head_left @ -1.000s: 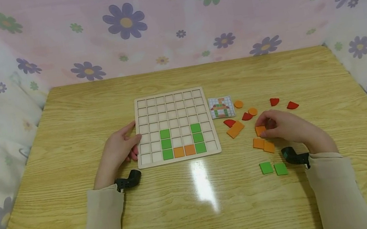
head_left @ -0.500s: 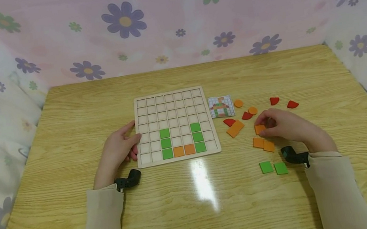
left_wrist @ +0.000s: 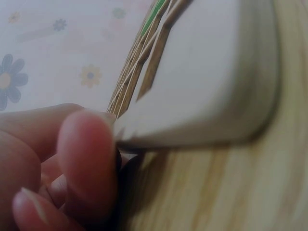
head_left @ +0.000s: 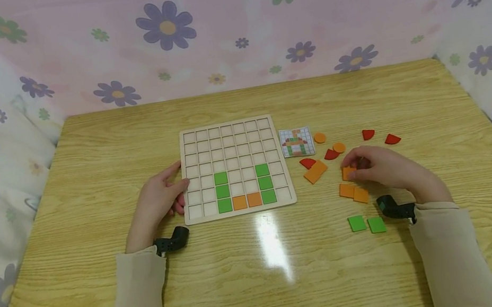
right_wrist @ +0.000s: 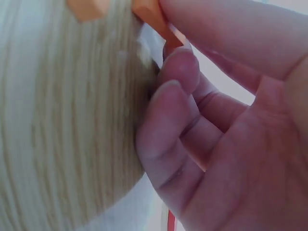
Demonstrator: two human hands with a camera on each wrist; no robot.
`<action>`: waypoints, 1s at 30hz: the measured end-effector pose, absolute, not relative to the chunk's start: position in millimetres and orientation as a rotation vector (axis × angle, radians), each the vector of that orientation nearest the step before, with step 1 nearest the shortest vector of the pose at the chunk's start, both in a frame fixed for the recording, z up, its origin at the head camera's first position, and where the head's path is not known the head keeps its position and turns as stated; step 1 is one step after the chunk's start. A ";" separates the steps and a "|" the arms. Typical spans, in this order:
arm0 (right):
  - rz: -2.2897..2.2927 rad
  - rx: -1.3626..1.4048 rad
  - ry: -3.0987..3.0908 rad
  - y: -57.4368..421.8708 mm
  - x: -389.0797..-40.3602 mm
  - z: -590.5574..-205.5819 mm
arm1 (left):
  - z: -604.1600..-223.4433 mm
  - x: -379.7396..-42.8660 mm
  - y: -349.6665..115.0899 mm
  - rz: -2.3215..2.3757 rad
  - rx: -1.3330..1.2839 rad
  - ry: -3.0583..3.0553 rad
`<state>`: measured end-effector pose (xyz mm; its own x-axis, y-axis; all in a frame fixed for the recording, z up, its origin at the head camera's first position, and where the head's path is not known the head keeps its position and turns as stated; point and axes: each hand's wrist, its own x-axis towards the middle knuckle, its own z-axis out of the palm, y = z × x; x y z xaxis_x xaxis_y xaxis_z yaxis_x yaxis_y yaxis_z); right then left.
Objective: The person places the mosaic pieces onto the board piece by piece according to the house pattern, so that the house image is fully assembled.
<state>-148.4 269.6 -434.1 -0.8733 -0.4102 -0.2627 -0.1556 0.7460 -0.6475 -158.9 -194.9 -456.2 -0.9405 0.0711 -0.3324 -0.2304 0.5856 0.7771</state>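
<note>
A wooden grid board (head_left: 232,163) lies mid-table, with green tiles (head_left: 222,191) in two columns and two orange tiles (head_left: 246,201) between them in the nearest row. My left hand (head_left: 157,200) holds the board's left edge, thumb over the rim; the left wrist view shows the thumb (left_wrist: 89,159) close against the corner. To the right of the board, my right hand (head_left: 381,167) pinches an orange square tile (head_left: 348,173) between thumb and fingers, low over the table. In the right wrist view this tile (right_wrist: 154,17) shows at the fingertips, partly covered.
A small pattern card (head_left: 297,142) lies against the board's right side. Around the right hand are orange discs (head_left: 320,138), several red quarter-circle pieces (head_left: 392,139), an orange rectangle (head_left: 315,171), two overlapping orange squares (head_left: 353,193) and two green squares (head_left: 357,223). A flowered cloth (head_left: 235,26) hangs behind.
</note>
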 end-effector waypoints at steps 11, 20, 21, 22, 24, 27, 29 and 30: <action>-0.906 -0.409 2.567 266.9 -149.5 -432.4 | -456.2 -158.4 -194.4 1.280 -0.100 2.500; -1.027 -0.337 2.517 253.7 -150.7 -432.4 | -455.5 -158.2 -194.1 1.300 -0.118 2.487; -1.048 -0.327 2.507 251.9 -150.7 -432.6 | -455.7 -158.1 -194.1 1.301 -0.114 2.485; -1.067 -0.321 2.501 249.9 -150.8 -432.7 | -455.9 -158.2 -194.1 1.306 -0.118 2.483; -1.092 -0.315 2.496 246.0 -151.0 -432.5 | -456.3 -158.5 -194.2 1.314 -0.122 2.480; -1.101 -0.313 2.501 240.0 -151.5 -432.3 | -456.5 -159.0 -194.4 1.318 -0.123 2.476; -1.102 -0.315 2.500 236.9 -151.9 -432.2 | -456.5 -159.3 -194.5 1.320 -0.130 2.475; -1.106 -0.315 2.496 235.5 -152.1 -432.5 | -456.3 -159.3 -194.6 1.318 -0.128 2.476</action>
